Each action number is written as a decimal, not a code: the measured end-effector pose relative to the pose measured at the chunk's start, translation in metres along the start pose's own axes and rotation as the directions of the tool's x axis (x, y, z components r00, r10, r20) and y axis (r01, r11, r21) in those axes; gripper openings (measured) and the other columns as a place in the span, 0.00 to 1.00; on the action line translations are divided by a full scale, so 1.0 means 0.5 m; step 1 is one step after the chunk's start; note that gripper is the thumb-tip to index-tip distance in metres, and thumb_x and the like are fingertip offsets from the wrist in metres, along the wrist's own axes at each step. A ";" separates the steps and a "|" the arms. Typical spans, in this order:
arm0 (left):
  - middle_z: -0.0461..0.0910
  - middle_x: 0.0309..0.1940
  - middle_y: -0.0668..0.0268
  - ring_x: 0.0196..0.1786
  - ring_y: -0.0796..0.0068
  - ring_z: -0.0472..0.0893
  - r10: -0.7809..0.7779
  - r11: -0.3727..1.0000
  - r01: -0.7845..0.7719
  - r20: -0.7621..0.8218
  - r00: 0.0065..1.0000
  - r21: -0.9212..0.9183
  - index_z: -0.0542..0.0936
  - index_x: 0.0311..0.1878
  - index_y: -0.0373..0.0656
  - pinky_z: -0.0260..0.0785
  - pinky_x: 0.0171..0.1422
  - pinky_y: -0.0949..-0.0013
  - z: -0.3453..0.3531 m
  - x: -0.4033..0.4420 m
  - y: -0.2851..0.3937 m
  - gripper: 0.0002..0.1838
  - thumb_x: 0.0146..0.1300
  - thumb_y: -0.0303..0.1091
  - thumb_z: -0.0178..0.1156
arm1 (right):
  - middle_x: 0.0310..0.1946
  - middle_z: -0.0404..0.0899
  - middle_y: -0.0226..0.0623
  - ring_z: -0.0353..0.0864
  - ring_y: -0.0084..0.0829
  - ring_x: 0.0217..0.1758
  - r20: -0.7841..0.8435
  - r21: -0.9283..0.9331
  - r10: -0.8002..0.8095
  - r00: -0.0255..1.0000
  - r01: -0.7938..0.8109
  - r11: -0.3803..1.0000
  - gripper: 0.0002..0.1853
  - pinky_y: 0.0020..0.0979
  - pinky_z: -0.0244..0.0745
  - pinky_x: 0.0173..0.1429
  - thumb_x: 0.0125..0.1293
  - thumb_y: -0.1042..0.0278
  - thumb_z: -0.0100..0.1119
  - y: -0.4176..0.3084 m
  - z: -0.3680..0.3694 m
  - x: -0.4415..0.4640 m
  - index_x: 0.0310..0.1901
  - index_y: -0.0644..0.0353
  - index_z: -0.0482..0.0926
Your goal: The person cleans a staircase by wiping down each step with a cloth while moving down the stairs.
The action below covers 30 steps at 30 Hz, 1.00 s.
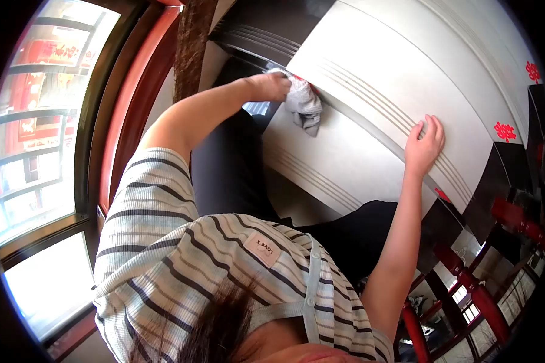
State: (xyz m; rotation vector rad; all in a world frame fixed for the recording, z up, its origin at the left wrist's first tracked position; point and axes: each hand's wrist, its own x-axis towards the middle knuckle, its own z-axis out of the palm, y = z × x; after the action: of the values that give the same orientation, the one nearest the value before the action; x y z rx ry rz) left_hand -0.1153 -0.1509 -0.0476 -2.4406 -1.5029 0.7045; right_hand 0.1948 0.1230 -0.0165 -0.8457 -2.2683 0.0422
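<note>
My left hand [271, 87] is closed on a crumpled white and grey cloth [304, 104], which hangs against the edge of a white cabinet front. The far side of that hand's fingers is partly hidden by the cloth. To the right, my right hand [425, 145] rests on the upper white panel [369, 72] with its fingers stretched out and nothing in them. Grooved lines run along this panel. Below it lies a second white grooved panel [321, 157]. A small red patch shows at the edge beside the cloth.
A barred window [42, 109] with a red-brown frame [130, 103] stands at left. Dark glossy panels [266, 27] adjoin the white ones at the top. Red paper cut-outs [505, 131] decorate the right side, near dark red wooden furniture [487, 308]. My dark-trousered legs are close to the cabinet.
</note>
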 end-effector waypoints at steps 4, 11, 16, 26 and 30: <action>0.78 0.37 0.73 0.50 0.71 0.72 -0.255 0.964 0.267 0.344 0.904 0.015 0.83 0.32 0.50 0.70 0.49 0.71 0.035 -0.119 -0.042 0.08 0.48 0.33 0.57 | 0.50 0.76 0.38 0.73 0.41 0.55 0.009 -0.007 0.011 1.000 -0.011 1.000 0.11 0.41 0.67 0.60 0.61 0.68 0.55 -0.003 -0.001 -0.002 0.45 0.58 0.78; 0.77 0.44 0.62 0.52 0.64 0.76 -0.757 0.590 0.805 0.392 0.523 0.064 0.80 0.42 0.42 0.73 0.49 0.66 -0.048 -0.235 -0.043 0.12 0.53 0.30 0.56 | 0.50 0.75 0.39 0.73 0.42 0.55 0.013 -0.016 0.011 1.000 -0.011 1.000 0.12 0.41 0.68 0.59 0.61 0.68 0.55 -0.006 -0.003 -0.001 0.46 0.58 0.78; 0.73 0.40 0.64 0.51 0.64 0.72 -0.752 0.655 0.735 -0.053 0.657 -0.178 0.79 0.40 0.48 0.63 0.59 0.62 -0.108 -0.214 -0.027 0.13 0.48 0.33 0.60 | 0.51 0.75 0.39 0.73 0.42 0.55 0.030 -0.007 0.012 0.999 -0.012 1.000 0.12 0.41 0.68 0.59 0.62 0.67 0.55 -0.008 -0.006 -0.005 0.46 0.60 0.77; 0.71 0.48 0.58 0.58 0.53 0.70 -0.789 0.394 0.819 0.304 0.535 -0.418 0.70 0.58 0.52 0.72 0.50 0.54 0.095 -0.206 0.035 0.33 0.44 0.38 0.65 | 0.50 0.76 0.41 0.73 0.43 0.55 0.047 -0.020 -0.009 0.999 0.010 1.000 0.12 0.41 0.68 0.59 0.63 0.69 0.54 -0.009 -0.001 -0.006 0.47 0.61 0.77; 0.72 0.45 0.67 0.54 0.67 0.69 -0.673 0.736 0.676 0.078 0.736 -0.027 0.78 0.45 0.59 0.65 0.51 0.67 0.045 -0.242 -0.022 0.15 0.51 0.34 0.57 | 0.50 0.76 0.42 0.73 0.44 0.55 0.048 -0.010 -0.002 0.999 0.003 1.000 0.12 0.42 0.68 0.59 0.63 0.69 0.54 -0.014 -0.004 0.001 0.47 0.62 0.77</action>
State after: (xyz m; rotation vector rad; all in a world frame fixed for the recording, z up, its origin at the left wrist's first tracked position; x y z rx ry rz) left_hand -0.1803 -0.2542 -0.0272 -1.6734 -2.2565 0.5770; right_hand 0.1920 0.1173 -0.0129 -0.8555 -2.3162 0.0500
